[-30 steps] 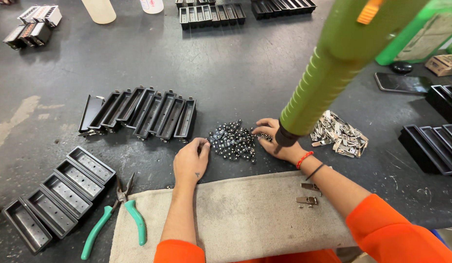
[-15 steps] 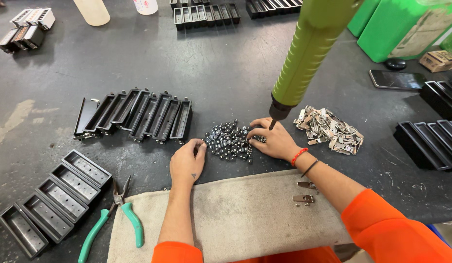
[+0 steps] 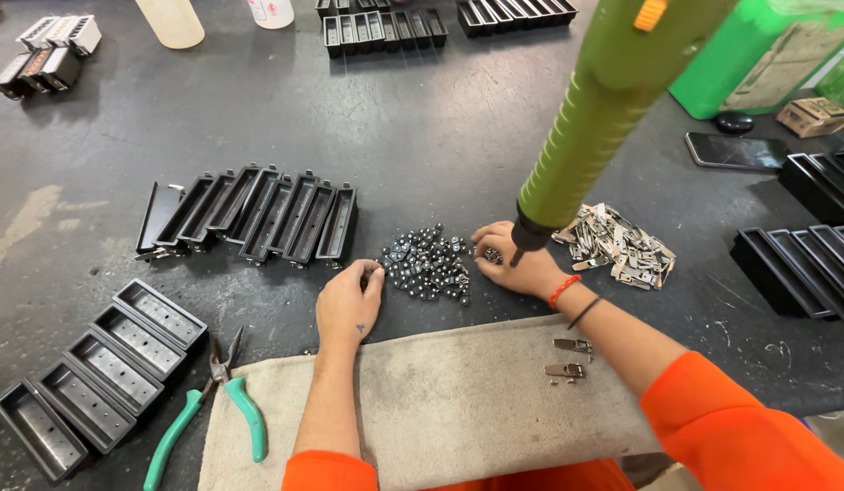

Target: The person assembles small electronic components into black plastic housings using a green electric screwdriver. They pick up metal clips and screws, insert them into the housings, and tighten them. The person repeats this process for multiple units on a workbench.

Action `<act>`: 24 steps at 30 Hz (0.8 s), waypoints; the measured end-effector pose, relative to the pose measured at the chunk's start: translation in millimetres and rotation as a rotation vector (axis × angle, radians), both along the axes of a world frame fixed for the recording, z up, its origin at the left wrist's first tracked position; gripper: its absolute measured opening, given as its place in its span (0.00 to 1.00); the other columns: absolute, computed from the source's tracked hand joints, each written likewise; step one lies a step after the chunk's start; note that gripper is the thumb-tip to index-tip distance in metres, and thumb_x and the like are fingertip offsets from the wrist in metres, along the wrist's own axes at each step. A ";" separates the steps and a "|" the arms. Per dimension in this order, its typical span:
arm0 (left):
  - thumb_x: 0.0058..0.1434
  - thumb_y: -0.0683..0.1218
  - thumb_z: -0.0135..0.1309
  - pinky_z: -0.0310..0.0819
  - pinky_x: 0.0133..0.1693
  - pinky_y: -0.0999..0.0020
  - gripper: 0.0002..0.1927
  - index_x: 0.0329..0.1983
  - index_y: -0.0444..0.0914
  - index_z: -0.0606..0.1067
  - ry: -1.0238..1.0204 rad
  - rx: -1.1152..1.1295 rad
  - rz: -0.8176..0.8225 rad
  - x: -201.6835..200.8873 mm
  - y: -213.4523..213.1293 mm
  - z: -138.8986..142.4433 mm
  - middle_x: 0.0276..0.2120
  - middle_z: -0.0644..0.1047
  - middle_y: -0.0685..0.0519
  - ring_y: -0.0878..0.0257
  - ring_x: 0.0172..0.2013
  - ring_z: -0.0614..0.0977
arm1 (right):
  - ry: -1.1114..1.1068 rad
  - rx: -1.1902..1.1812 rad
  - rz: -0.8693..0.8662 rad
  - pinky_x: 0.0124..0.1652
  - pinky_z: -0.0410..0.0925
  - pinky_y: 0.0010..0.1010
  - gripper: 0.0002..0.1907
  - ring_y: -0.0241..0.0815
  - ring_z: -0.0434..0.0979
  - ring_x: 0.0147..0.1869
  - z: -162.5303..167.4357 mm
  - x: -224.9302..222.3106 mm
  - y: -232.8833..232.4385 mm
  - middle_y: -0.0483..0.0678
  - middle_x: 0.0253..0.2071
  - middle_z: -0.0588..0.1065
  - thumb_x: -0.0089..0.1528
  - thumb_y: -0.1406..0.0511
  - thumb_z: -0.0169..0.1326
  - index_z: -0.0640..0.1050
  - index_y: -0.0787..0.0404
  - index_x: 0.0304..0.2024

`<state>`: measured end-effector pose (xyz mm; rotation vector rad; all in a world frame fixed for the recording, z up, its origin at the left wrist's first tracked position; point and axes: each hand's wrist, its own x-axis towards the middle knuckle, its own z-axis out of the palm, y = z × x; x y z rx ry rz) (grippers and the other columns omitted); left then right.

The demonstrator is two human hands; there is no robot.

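From my view I see a dark phone [image 3: 737, 152] lying flat at the right of the table, its screen black. Just behind it sits a small tan cardboard box [image 3: 814, 116] with printing. At the far edge stands a white bottle [image 3: 273, 12] with a label of red and dark marks.

both forearms reach up from the lower frame in orange sleeves. left hand [image 3: 349, 305] lies palm down at centre, fingers curled. right hand [image 3: 517, 264], right of centre, has fingers bunched, wrist banded.
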<state>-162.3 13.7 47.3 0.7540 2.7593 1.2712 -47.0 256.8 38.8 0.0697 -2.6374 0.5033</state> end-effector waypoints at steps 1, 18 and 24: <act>0.64 0.55 0.54 0.76 0.42 0.56 0.13 0.44 0.44 0.81 0.000 -0.001 0.001 -0.1 -0.1 -0.4 0.37 0.83 0.49 0.49 0.40 0.84 | 0.004 0.002 0.014 0.57 0.69 0.36 0.05 0.47 0.77 0.59 1.4 1.8 3.0 0.45 0.52 0.78 0.57 0.64 0.60 0.79 0.59 0.31; 0.63 0.55 0.55 0.76 0.43 0.57 0.13 0.44 0.45 0.81 0.000 0.008 0.005 -0.4 0.7 -1.6 0.38 0.83 0.49 0.49 0.40 0.84 | 0.052 -0.032 -0.060 0.57 0.68 0.37 0.07 0.48 0.75 0.57 7.5 -8.4 -16.6 0.46 0.44 0.79 0.58 0.62 0.64 0.83 0.58 0.33; 0.63 0.55 0.55 0.76 0.42 0.56 0.13 0.44 0.45 0.81 0.008 -0.013 0.005 -1.8 0.3 -2.6 0.37 0.83 0.49 0.49 0.40 0.84 | 0.028 -0.036 -0.059 0.56 0.69 0.37 0.05 0.47 0.76 0.55 8.3 -5.9 -14.6 0.45 0.43 0.78 0.58 0.63 0.63 0.82 0.58 0.33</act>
